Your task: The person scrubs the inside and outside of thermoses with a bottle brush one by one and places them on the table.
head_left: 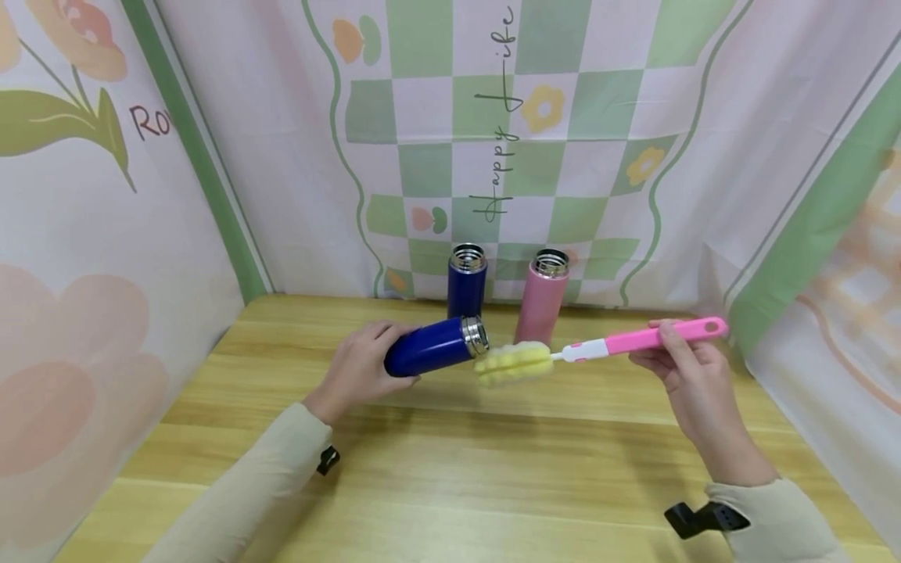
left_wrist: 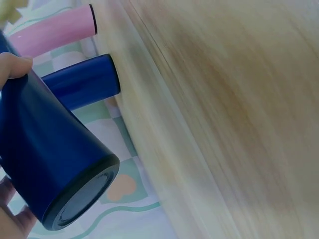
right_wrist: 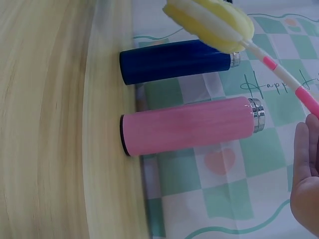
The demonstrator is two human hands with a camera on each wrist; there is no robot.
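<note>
My left hand (head_left: 369, 363) grips a dark blue thermos bottle (head_left: 431, 349) by its body, tipped nearly level above the table with its uncapped steel mouth toward the right. In the left wrist view the base of this blue bottle (left_wrist: 60, 159) faces the camera. My right hand (head_left: 693, 379) holds the pink handle of a bottle brush (head_left: 633, 339). The brush's yellow-and-white sponge head (head_left: 514, 364) is right beside the bottle's mouth, outside it; whether they touch I cannot tell. Fingers of the right hand (right_wrist: 306, 174) show at the right wrist view's edge.
Behind the hands, a second blue bottle (head_left: 466, 285) and a pink bottle (head_left: 542, 301) stand upright and uncapped at the back of the wooden table (head_left: 436, 485). A printed curtain (head_left: 535, 180) hangs behind them and along both sides.
</note>
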